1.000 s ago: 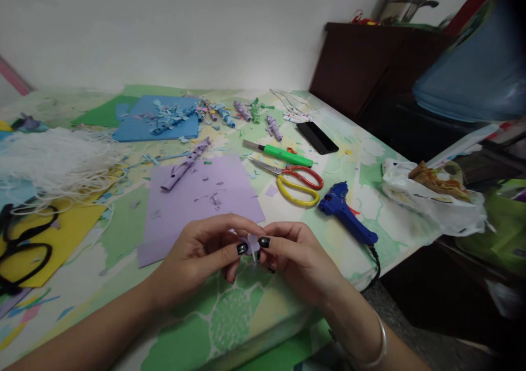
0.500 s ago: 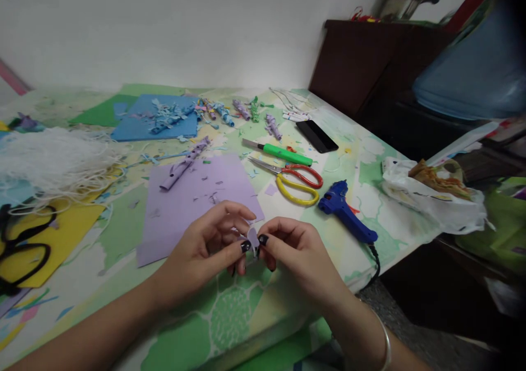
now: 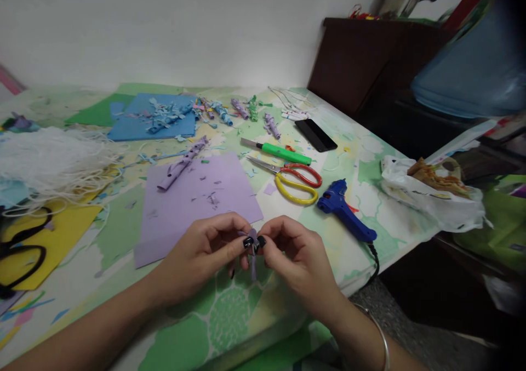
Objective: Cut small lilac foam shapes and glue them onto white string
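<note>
Between my two hands is a small purple foam cutout (image 3: 253, 269), with narrow pieces sticking out above and below the fingertips. My left hand (image 3: 219, 247) pinches it from the left with thumb and fingers. From the right, my right hand (image 3: 291, 250) pinches the same piece, thumbs almost touching. The fingers hide its middle. Just beyond lies a purple foam sheet (image 3: 230, 190) with dark scraps on it. A rolled purple tube (image 3: 183, 165) with holes rests on its far left corner.
Right of the sheet lie scissors (image 3: 296, 187), a green utility knife (image 3: 285, 153), a blue glue gun (image 3: 347, 212) and a phone (image 3: 315, 135). White cord (image 3: 53, 163) and black glasses (image 3: 22, 250) are at left. Blue sheets (image 3: 135, 127) and small rolled pieces (image 3: 222, 113) lie at the back.
My fingertips have drawn closer together on the purple cutout, and the piece has turned so that a strip now hangs below them. The view has shifted slightly.
</note>
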Demonstrator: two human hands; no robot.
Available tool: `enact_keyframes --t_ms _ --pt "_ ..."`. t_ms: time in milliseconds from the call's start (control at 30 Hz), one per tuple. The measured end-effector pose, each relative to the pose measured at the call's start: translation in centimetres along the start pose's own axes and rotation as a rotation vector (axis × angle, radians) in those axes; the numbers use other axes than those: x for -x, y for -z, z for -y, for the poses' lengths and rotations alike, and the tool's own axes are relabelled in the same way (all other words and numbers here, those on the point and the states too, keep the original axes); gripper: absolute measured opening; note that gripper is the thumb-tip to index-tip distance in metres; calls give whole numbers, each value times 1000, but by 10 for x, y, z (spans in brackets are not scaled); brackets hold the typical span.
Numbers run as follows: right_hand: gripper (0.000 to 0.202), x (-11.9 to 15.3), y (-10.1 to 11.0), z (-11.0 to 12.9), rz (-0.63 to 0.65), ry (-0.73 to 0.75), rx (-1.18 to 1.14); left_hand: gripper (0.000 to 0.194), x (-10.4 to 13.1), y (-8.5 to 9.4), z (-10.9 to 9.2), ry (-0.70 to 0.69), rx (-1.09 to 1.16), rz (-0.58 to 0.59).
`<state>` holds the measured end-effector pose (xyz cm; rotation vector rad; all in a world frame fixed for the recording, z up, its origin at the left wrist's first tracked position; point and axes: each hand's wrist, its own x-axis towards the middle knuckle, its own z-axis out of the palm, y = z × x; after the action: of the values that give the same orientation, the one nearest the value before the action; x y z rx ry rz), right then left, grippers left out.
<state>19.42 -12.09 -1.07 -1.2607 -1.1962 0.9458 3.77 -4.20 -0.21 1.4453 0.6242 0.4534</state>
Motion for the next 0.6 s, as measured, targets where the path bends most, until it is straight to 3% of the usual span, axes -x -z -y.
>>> enact_keyframes --t_ms 200,600 --pt "3 1 3 -1 16 75 26 11 1 2 1 -6 46 28" --pt "9 11 3 4 -111 480 518 9 2 2 2 -97 -143 -28"
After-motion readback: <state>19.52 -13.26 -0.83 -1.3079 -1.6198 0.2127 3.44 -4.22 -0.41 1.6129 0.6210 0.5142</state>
